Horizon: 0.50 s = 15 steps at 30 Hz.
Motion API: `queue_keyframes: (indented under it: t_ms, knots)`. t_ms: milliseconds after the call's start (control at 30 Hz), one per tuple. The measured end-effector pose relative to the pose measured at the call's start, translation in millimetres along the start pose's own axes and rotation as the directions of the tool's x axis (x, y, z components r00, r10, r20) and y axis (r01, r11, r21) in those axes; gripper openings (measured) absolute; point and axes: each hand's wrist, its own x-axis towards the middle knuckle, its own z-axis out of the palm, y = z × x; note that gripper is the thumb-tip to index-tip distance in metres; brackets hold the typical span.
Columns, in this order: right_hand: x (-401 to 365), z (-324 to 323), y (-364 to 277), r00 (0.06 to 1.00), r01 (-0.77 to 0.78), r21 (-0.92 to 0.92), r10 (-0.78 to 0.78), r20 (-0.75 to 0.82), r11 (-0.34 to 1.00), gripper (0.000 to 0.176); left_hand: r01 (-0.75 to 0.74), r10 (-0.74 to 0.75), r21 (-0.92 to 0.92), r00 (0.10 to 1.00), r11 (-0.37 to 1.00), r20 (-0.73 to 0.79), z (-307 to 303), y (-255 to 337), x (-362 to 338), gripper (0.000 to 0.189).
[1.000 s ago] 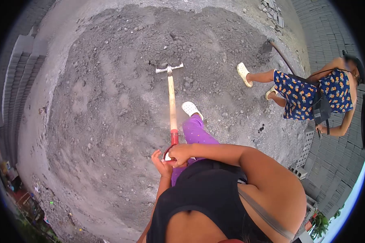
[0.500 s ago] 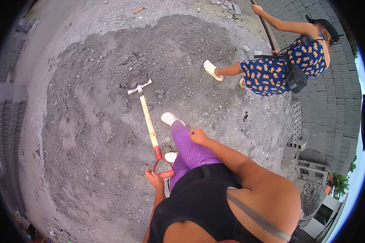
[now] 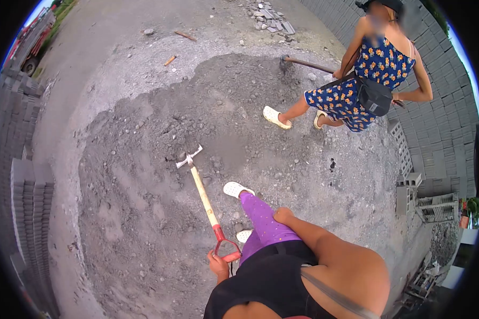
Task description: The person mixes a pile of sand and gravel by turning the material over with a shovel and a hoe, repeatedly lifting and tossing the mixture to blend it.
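Note:
My left hand (image 3: 217,264) is closed at the end of the red D-shaped grip (image 3: 231,257) of a shovel. Its wooden shaft (image 3: 204,196) slants up and leftward to a whitish metal head (image 3: 189,158), which rests in the grey gravelly mix (image 3: 159,175). My right hand (image 3: 283,214) is curled against the purple trouser leg (image 3: 269,220), with no tool in it. Beside the shaft, a white clog (image 3: 237,190) stands on the grey ground.
A co-worker in a blue flowered dress (image 3: 386,64) stands at the upper right, one hand on a long-handled tool (image 3: 311,65). Stacked grey blocks (image 3: 439,101) line the right side, with more stacks (image 3: 32,196) at left. Wood scraps (image 3: 170,60) lie beyond the mix.
The view has shifted, so the shovel and ground appear lower. My right hand now lies against the leg. The co-worker's tool has swung down to the mix, and one of their arms is now lowered.

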Motion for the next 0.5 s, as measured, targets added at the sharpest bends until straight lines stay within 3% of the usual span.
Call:
queue_keyframes:
  t_ms: [133, 200, 267, 333, 400, 500]
  knots:
    - [15.3, 6.3, 18.5, 0.994, -0.101, 0.05, 0.102, -0.022, 0.994, 0.041, -0.07, 0.063, -0.119, 0.996, 0.99, -0.063, 1.7, -1.8, -2.4, 0.03]
    - [10.3, 5.4, 17.4, 0.984, -0.054, 0.108, 0.071, -0.162, 0.993, 0.035, -0.039, 0.035, -0.104, 0.998, 0.994, -0.045, -5.2, 6.9, -5.8, 0.031]
    - [10.1, 4.5, 13.2, 0.986, -0.055, 0.101, 0.07, -0.149, 0.993, 0.036, 0.004, -0.006, -0.087, 1.0, 0.996, -0.027, -7.4, 5.5, -8.9, 0.031]
    - [11.9, 4.9, 10.2, 0.989, -0.057, 0.09, 0.068, -0.131, 0.994, 0.036, -0.111, 0.102, -0.095, 0.99, 0.989, -0.096, -1.1, -3.9, -5.4, 0.03]
    - [16.5, 5.2, 13.2, 0.986, 0.018, 0.032, -0.013, -0.166, 0.999, 0.036, -0.122, 0.112, -0.102, 0.988, 0.987, -0.104, -4.9, -1.6, -5.4, 0.029]
    - [23.7, 1.0, 15.3, 0.994, -0.029, 0.019, 0.03, -0.108, 0.999, 0.036, -0.138, 0.125, -0.133, 0.987, 0.981, -0.104, -2.4, -1.0, -0.2, 0.028]
